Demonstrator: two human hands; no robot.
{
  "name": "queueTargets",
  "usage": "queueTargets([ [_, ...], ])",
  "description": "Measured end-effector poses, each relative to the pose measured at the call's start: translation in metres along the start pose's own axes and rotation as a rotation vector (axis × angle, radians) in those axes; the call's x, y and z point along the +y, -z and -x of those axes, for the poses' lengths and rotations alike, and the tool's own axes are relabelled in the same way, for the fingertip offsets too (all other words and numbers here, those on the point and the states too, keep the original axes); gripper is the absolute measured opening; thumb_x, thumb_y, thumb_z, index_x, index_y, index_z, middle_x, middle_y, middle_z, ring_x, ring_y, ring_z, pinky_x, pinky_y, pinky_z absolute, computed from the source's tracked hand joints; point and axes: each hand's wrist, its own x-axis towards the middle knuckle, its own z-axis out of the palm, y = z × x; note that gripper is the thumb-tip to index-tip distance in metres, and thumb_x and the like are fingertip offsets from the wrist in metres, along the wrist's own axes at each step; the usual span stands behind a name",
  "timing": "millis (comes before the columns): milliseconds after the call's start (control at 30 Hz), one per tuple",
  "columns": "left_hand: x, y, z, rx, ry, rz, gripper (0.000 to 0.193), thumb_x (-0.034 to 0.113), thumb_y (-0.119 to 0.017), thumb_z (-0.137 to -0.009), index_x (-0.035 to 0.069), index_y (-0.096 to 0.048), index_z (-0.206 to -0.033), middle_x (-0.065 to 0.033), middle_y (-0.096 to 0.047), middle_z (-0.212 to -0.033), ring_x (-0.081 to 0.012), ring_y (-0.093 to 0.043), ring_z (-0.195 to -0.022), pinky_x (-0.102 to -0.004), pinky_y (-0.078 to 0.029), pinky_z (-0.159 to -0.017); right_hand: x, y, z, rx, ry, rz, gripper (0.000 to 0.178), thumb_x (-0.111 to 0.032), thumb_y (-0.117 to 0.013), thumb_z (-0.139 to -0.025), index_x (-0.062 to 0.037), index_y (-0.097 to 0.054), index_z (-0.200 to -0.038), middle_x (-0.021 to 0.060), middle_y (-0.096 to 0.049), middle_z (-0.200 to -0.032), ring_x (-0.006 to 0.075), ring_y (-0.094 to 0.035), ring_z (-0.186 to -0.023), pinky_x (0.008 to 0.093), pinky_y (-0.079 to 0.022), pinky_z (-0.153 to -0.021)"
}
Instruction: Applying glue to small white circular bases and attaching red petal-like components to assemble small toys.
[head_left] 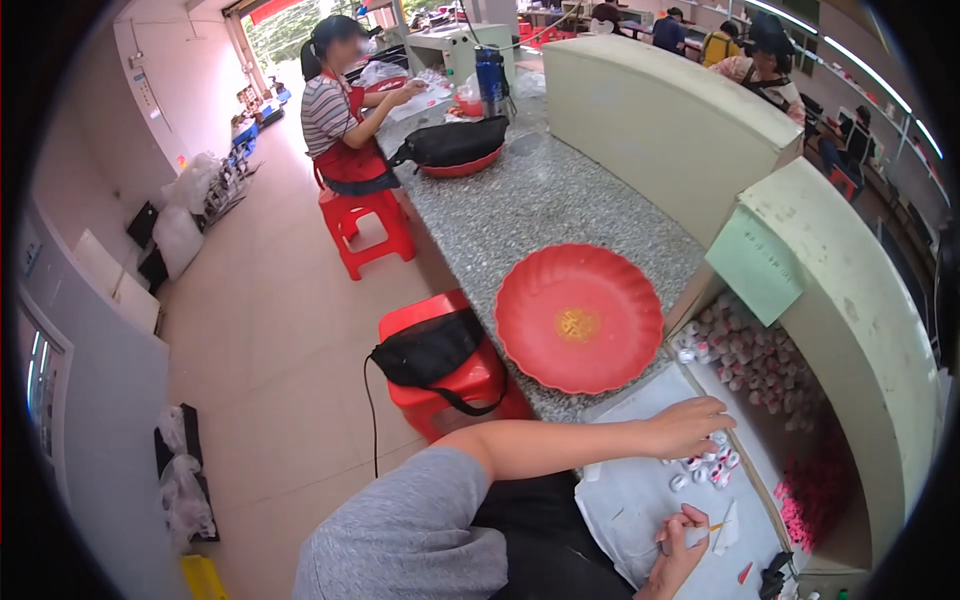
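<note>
My left hand [690, 428] reaches across the white work sheet [625, 490], over a small heap of white pieces with red and dark marks [712, 465]. Its fingers are stretched out and slightly bent, and nothing shows in them. Lower down, my right hand [675, 555] is closed around a small white object with a thin yellow tip [696, 537]; its exact kind is too small to make out. Beside that tip lies a crumpled white scrap [727, 528] on the sheet.
A red scalloped tray [540, 350] stands on the speckled counter. Compartments at right hold many white pieces [760, 360] and pink pieces [805, 500] behind a cream partition [850, 270]. A black bag lies on a red stool [410, 405]. A person [340, 110] sits at the far end.
</note>
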Motion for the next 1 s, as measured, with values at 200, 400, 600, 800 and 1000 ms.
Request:
queueTargets([
  [200,-0.011,-0.023,-0.017,-0.03,-0.053,0.071,0.033,0.013,-0.058,-0.065,0.004,-0.049,-0.095,-0.0166,-0.046,-0.098,-0.0302,-0.042,-0.097,-0.0352,-0.034,-0.082,0.0,0.017,0.006,0.055,0.032,-0.027,0.027,-0.002,-0.056,-0.068,0.0009,-0.045,-0.092,0.0061,-0.047,-0.065,0.0091,-0.04,-0.049,0.0179,-0.033,-0.046],
  [400,-0.024,-0.006,-0.016,-0.058,-0.042,0.089,0.039,0.015,-0.056,-0.071,0.004,-0.045,-0.106,-0.0191,-0.041,-0.108,-0.0321,-0.037,-0.104,-0.035,-0.031,-0.088,-0.013,0.011,0.001,0.082,0.014,0.035,0.021,0.001,-0.055,-0.064,0.0027,-0.05,-0.084,0.0074,-0.05,-0.065,0.0103,-0.042,-0.052,0.02,-0.035,-0.05],
  [600,-0.003,-0.034,-0.015,-0.02,0.009,0.043,0.036,0.021,-0.054,-0.073,0.005,-0.047,-0.105,-0.0179,-0.042,-0.11,-0.032,-0.037,-0.105,-0.0358,-0.029,-0.088,-0.014,0.024,0.001,0.093,-0.009,-0.037,0.022,-0.001,-0.055,-0.064,0.0018,-0.049,-0.086,0.0077,-0.052,-0.067,0.0098,-0.043,-0.053,0.0203,-0.035,-0.051],
  [800,0.001,-0.024,-0.004,-0.082,0.006,-0.14,0.037,0.021,-0.054,-0.073,0.007,-0.047,-0.107,-0.0175,-0.041,-0.112,-0.0327,-0.035,-0.107,-0.0367,-0.029,-0.088,-0.017,0.035,0.008,0.074,-0.004,-0.063,0.02,0.001,-0.054,-0.064,0.0018,-0.05,-0.084,0.0081,-0.053,-0.067,0.0087,-0.044,-0.053,0.0192,-0.036,-0.052],
  [1000,0.013,-0.045,-0.005,-0.019,0.028,-0.088,0.038,0.02,-0.055,-0.072,0.007,-0.047,-0.107,-0.0168,-0.038,-0.114,-0.0328,-0.033,-0.107,-0.0354,-0.028,-0.088,-0.015,0.036,0.005,0.057,0.015,-0.109,0.021,0.001,-0.054,-0.064,0.0022,-0.05,-0.085,0.0087,-0.053,-0.067,0.0089,-0.044,-0.053,0.0196,-0.036,-0.051],
])
